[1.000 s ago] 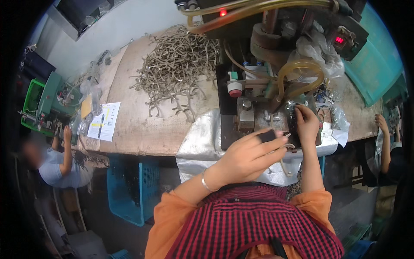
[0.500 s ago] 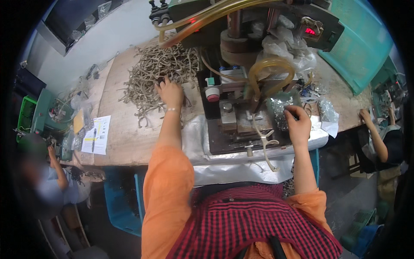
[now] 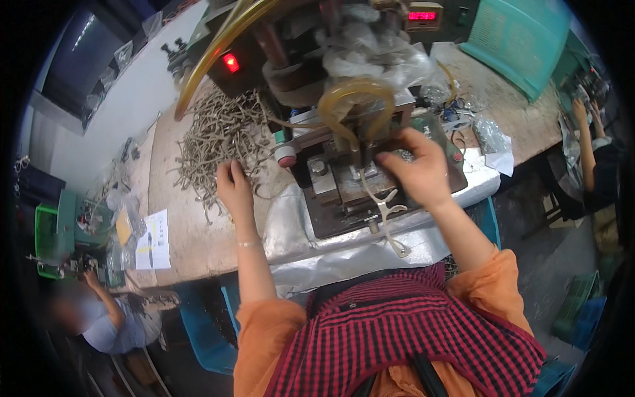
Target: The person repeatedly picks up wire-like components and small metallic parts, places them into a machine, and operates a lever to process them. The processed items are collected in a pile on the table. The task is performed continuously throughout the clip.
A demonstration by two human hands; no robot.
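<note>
A forked grey metal piece sits at the front of the press, its upper end at the press's tooling and its prongs and long tail sticking out toward the person. The right hand is at the right of the press's tooling, thumb and fingers bent toward it; the piece's upper end lies just left of the thumb, its tail below the hand. Whether those fingertips pinch something small, I cannot tell. Left of the press, the left hand is at the near edge of a pile of similar pieces on the wooden surface, fingers curled; I cannot tell whether it grips one. Silver sheeting covers the surface before the press.
</note>
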